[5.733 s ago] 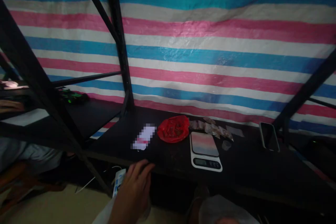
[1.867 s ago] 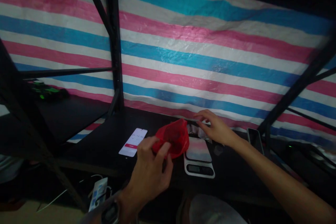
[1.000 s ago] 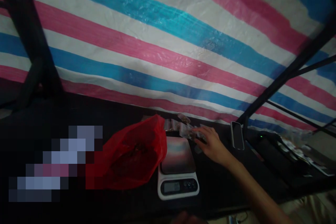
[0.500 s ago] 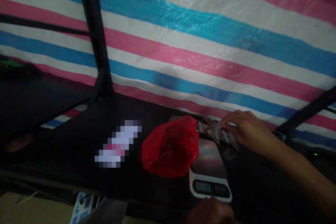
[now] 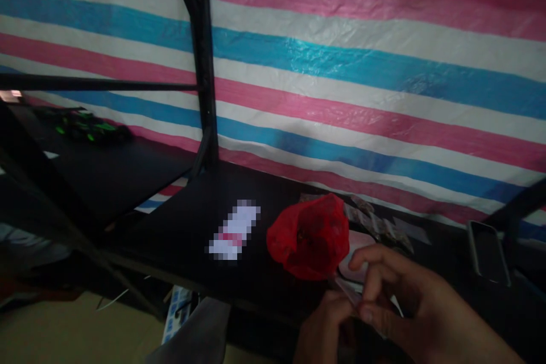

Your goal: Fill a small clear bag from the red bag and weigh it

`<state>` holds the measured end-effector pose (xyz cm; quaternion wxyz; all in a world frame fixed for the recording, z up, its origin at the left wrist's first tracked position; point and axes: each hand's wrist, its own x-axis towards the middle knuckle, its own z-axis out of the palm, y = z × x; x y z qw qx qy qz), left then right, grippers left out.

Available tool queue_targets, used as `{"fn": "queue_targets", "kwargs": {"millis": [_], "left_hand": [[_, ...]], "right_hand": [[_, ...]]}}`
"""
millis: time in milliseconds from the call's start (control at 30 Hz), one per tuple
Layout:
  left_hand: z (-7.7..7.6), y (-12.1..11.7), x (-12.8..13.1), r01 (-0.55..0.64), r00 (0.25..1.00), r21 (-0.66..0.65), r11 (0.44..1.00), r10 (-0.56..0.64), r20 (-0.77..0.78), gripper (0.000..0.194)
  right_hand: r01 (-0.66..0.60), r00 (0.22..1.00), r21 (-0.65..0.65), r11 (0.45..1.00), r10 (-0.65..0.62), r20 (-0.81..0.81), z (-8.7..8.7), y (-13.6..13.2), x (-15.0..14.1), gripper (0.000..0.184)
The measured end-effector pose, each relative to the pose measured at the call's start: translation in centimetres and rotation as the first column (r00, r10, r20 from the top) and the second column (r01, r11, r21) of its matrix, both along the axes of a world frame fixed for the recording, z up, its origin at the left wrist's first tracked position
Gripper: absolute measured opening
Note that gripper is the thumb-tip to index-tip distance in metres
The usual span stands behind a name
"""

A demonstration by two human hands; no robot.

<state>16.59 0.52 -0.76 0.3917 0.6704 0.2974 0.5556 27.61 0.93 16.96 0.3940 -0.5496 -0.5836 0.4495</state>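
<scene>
My right hand [image 5: 405, 301] and my left hand [image 5: 324, 324] meet low in the frame, just in front of the table's near edge. Both pinch a small clear plastic packet [image 5: 346, 291] between fingertips. Right behind them a white kitchen scale [image 5: 357, 249] sits on the black table [image 5: 179, 222], mostly hidden by my fingers. An open red plastic bag [image 5: 309, 236] with dark contents lies against the scale's left side. A row of several small clear packets [image 5: 377, 222] lies behind the scale near the wall.
A lit phone [image 5: 234, 230] lies left of the red bag; a dark phone [image 5: 488, 253] lies at the far right. A black upright post [image 5: 203, 68] rises from the table's back. A green toy car [image 5: 89, 128] sits on the left shelf. A striped tarp [image 5: 341, 68] backs everything.
My right hand has drawn back from the row of packets to the table's near edge with one packet. My left hand has come up to grip it too. The view shifted left.
</scene>
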Motion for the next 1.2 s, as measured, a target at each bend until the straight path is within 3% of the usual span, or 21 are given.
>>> {"fn": "queue_targets", "kwargs": {"millis": [100, 233, 333, 467, 600, 833, 933, 1100, 1200], "left_hand": [[1.5, 0.1, -2.1, 0.086, 0.992, -0.249, 0.965, -0.059, 0.114, 0.048], [2.7, 1.0, -2.8, 0.05, 0.979, -0.449, 0.892, 0.045, 0.199, 0.058], [4.0, 2.0, -3.3, 0.096, 0.975, -0.398, 0.912, -0.007, 0.22, 0.057], [6.3, 2.9, -4.4, 0.296, 0.944, -0.287, 0.911, -0.233, 0.235, 0.061], [7.7, 3.2, -5.2, 0.302, 0.951, -0.238, 0.923, -0.275, 0.14, 0.058], [8.2, 3.4, -4.6, 0.439, 0.898, -0.378, 0.815, -0.38, 0.223, 0.06], [8.3, 3.6, -4.1, 0.486, 0.872, -0.376, 0.789, -0.409, 0.269, 0.057], [8.1, 3.6, -3.0, 0.452, 0.889, -0.321, 0.832, -0.392, 0.235, 0.043], [8.0, 3.5, -2.5, 0.414, 0.907, -0.303, 0.858, -0.363, 0.212, 0.038]], "right_hand": [[0.026, 0.999, 0.005, 1.0, -0.026, -0.03, -1.5, 0.2, -1.2, 0.025], [0.072, 0.992, 0.115, 0.991, -0.083, 0.092, -3.2, 0.2, -1.5, 0.023], [0.093, 0.991, 0.139, 0.986, -0.105, 0.081, -3.3, 0.1, -1.6, 0.022], [0.051, 0.995, 0.027, 0.998, -0.049, -0.087, -2.7, 0.2, -1.4, 0.037], [0.05, 0.983, -0.037, 0.998, -0.056, -0.177, -3.1, 0.0, -0.9, 0.046], [0.149, 0.965, 0.007, 0.989, -0.143, -0.221, -3.6, -0.5, -0.6, 0.044], [0.163, 0.971, 0.065, 0.984, -0.148, -0.189, -3.4, -0.4, -0.4, 0.037], [0.156, 0.981, 0.224, 0.962, -0.178, 0.08, -2.0, -1.0, 0.2, 0.02], [0.19, 0.972, 0.23, 0.955, -0.216, 0.095, -1.4, -1.5, 0.3, 0.019]]}}
